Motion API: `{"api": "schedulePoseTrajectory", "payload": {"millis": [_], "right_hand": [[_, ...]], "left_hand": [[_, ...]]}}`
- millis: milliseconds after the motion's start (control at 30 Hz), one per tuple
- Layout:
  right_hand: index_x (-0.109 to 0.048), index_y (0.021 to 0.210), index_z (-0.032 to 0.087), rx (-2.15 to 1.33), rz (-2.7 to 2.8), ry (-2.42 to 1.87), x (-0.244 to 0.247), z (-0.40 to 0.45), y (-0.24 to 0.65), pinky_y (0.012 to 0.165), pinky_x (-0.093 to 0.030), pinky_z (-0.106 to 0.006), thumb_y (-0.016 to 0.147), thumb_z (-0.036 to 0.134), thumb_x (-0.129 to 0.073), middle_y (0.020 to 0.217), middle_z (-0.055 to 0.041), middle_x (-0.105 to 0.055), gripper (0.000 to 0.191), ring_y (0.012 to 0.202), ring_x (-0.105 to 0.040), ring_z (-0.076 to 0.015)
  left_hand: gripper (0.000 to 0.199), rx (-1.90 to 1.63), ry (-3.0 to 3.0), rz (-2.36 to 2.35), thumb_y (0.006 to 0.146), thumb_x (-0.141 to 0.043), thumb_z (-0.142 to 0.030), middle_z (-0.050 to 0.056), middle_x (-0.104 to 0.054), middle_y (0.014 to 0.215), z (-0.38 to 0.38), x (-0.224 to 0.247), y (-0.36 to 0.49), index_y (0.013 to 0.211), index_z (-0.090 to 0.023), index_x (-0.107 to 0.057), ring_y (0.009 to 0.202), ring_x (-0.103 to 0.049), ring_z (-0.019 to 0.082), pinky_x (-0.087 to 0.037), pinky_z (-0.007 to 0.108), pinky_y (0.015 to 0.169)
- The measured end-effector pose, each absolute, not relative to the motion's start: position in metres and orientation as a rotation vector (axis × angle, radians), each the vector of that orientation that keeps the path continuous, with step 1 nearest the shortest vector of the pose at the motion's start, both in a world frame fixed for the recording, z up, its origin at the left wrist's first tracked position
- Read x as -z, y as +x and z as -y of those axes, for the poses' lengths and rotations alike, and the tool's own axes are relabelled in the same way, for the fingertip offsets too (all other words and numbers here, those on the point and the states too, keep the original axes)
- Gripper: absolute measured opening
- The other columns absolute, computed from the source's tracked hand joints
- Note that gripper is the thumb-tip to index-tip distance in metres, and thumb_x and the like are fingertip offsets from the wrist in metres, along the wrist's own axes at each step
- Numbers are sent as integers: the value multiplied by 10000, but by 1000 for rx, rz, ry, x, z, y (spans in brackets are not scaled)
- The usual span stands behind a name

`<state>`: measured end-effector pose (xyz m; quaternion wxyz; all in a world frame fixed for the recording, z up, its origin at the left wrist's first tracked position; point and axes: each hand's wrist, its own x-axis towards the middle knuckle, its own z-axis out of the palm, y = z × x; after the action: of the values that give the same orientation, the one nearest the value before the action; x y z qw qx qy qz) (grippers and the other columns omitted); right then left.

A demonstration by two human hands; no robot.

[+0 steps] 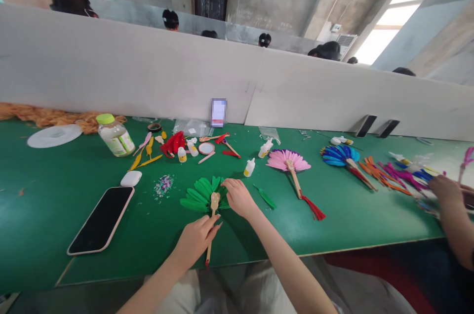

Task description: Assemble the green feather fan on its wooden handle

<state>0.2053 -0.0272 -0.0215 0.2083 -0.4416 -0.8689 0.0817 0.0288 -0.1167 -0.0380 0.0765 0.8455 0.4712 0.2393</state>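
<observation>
A fan of green feathers (199, 194) lies on the table in front of me, its wooden handle (209, 251) pointing towards my body. Around the upper part of that handle, my left hand (196, 237) is closed. My right hand (240, 199) bends over the right side of the fan, with its fingertips pinched at a green feather there; its fingers partly hide that side. One loose green feather (265, 197) rests to the right of my right hand. Beyond it stands a small glue bottle (249, 168).
A phone (101, 221) and white case (131, 178) lie left, near purple-white flakes (163, 186). Behind are a jar (115, 136), red feathers (174, 144) and glue bottles (182, 154). Pink (289, 160) and blue (339, 155) fans lie right, near another person's hand (447, 193). A partition (129, 67) borders the table.
</observation>
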Motion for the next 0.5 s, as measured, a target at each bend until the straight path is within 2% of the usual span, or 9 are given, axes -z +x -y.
{"api": "schedulePoseTrajectory", "payload": {"millis": [133, 367, 500], "right_hand": [[-555, 991, 158, -205, 2410, -1255, 22, 27, 208, 880, -370, -332, 718, -3, -405, 1059, -79, -585, 351, 1038, -488, -188], [-495, 1141, 172, -238, 2374, -1243, 15, 23, 200, 900, -368, -328, 754, 6, -372, 1180, -72, -540, 438, 1102, -459, -184], [-516, 1115, 159, -251, 2449, -1196, 19, 21, 194, 916, -355, -334, 738, 2, -393, 1182, -72, -548, 427, 1103, -460, -188]], "left_hand": [[290, -757, 2533, -1411, 894, -384, -294, 23, -631, 735, 117, 37, 29, 1052, -194, -606, 642, -629, 119, -482, 189, 554], [293, -693, 2550, -1423, 895, -387, -295, 27, -632, 745, 116, 38, 29, 1064, -184, -598, 668, -635, 138, -493, 217, 566], [287, -687, 2555, -1420, 892, -398, -288, 27, -629, 744, 116, 39, 29, 1070, -179, -594, 666, -635, 143, -495, 226, 567]]}}
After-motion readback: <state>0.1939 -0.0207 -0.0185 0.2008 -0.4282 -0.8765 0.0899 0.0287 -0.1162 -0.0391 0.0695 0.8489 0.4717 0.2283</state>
